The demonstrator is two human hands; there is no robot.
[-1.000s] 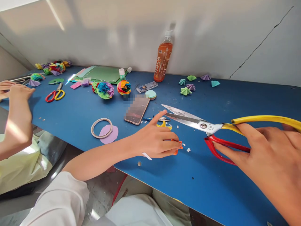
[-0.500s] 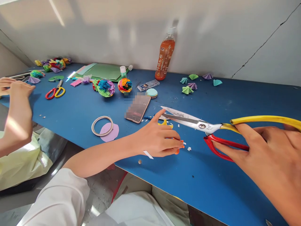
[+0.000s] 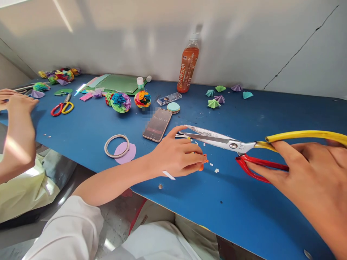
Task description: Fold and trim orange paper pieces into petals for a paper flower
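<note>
My right hand [image 3: 311, 180] grips large scissors [image 3: 230, 144] with one yellow and one red handle; the steel blades point left, slightly apart, just above my left hand. My left hand [image 3: 176, 157] rests on the blue table [image 3: 244, 209], fingers pinched on a small orange paper piece [image 3: 202, 164], index finger stretched toward the blade tips. Tiny white paper scraps [image 3: 216, 170] lie beside it.
A phone [image 3: 157, 124], a tape ring [image 3: 117, 146] on a purple paper disc, paper flower balls [image 3: 120, 102], a tea bottle [image 3: 187, 68], folded paper cones [image 3: 214, 104] and green sheets lie farther back. Another person's arm [image 3: 16, 137] and small red-yellow scissors [image 3: 61, 108] are at left.
The scissor blades have closed somewhat and swung slightly toward my left hand. My left hand shifted a little left with the orange piece.
</note>
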